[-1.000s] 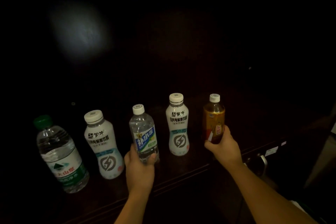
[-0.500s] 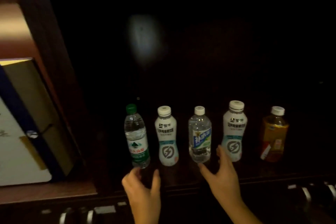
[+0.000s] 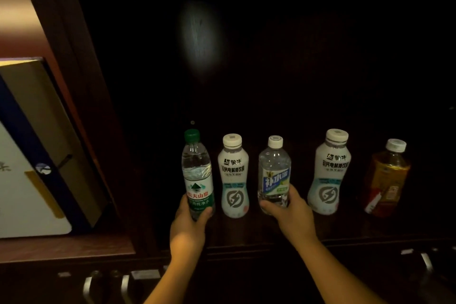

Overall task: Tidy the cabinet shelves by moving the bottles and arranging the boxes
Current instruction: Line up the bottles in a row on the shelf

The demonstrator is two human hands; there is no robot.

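Observation:
Several bottles stand in a row on a dark cabinet shelf (image 3: 345, 232). My left hand (image 3: 188, 223) grips the base of the green-capped water bottle (image 3: 197, 175) at the row's left end. My right hand (image 3: 292, 213) holds the bottom of the clear bottle with a blue label (image 3: 274, 173) in the middle. One white drink bottle (image 3: 233, 175) stands between the two held bottles, and a second white bottle (image 3: 329, 173) stands to the right. An amber tea bottle (image 3: 386, 180) stands at the far right.
A wooden divider (image 3: 81, 106) separates this dark bay from a lit shelf on the left, where a large white and blue box (image 3: 32, 155) leans. Metal drawer handles (image 3: 123, 284) run along the front below the shelf.
Both hands were open in front of the bottles half a second ago. Now the left has closed on the green-capped bottle and the right on the blue-labelled one. The view has moved closer.

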